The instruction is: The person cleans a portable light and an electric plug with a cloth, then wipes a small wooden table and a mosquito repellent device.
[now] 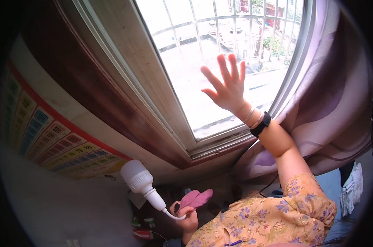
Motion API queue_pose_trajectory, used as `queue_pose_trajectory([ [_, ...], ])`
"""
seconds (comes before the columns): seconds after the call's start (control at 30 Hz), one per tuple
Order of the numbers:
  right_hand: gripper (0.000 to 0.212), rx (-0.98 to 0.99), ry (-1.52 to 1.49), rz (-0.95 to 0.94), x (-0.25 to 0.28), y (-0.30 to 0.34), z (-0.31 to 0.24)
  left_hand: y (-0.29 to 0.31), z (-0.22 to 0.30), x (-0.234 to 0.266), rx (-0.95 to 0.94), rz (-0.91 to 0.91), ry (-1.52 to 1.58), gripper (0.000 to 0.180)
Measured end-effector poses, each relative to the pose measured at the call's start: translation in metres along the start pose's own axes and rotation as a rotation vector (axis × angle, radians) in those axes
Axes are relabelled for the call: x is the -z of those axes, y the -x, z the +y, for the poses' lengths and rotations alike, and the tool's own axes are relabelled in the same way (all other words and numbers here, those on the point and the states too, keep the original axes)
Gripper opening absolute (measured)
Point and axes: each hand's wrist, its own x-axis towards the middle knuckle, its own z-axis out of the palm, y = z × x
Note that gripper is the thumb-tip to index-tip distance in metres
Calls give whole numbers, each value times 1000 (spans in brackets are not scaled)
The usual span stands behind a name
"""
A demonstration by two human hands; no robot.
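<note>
My right hand [229, 91] is raised in front of the bright window pane [186, 82], its fingers spread and nothing in it. Whether the palm touches the glass I cannot tell. Down low, my left hand [188, 222] is closed on a bunched pink cloth [196, 199], whose folds stick up above the fingers. Right by that hand, a white bulb-shaped lamp [137, 177] tilts up to the left on a thin curved white neck [172, 215]. The neck's end meets the hand's outline, and I cannot tell if the fingers touch it.
A dark wooden frame [124, 107] borders the window, with metal bars [198, 29] outside the glass. A purple curtain [330, 94] hangs at the right. On the left wall is a colourful chart [58, 140]. A red box [143, 234] lies below the lamp.
</note>
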Motion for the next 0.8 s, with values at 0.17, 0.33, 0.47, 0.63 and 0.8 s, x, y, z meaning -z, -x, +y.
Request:
queue_pose_trajectory([
  [0.17,56,-12,49,20,12,13,40,-4,-1,2,-50,-23,9,30],
  [0.33,51,-7,100,68,34,27,95,-4,-4,1,-114,29,-61,29],
  [0.47,33,111,7,83,61,26,60,-5,-9,3,-79,3,-35,28],
  [0.63,19,222,-181,-227,58,-25,-12,-12,-3,0,-139,-16,-43,28],
  [0.8,20,159,177,-308,55,-27,9,-9,-4,1,-146,18,-57,30],
])
